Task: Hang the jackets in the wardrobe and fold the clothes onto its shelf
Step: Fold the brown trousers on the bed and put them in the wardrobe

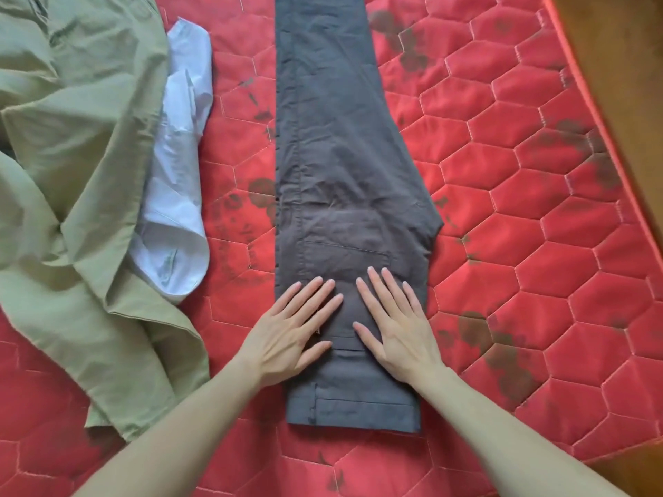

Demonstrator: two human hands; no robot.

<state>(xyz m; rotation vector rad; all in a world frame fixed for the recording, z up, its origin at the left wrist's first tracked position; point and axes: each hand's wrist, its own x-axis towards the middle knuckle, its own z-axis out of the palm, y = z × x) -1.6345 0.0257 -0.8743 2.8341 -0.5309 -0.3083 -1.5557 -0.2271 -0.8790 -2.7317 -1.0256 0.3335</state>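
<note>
I see my left hand and right hand both flat, fingers straight, grasping nothing, pressing the grey trousers, apparently folded lengthwise, on the red mattress.

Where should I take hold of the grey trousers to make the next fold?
Probably at the waistband end of the grey trousers, nearest you. They lie flat, legs stacked, running straight away on the red mattress. The left hand and right hand press flat there; pinch both near corners from the near side and carry them forward.
</note>
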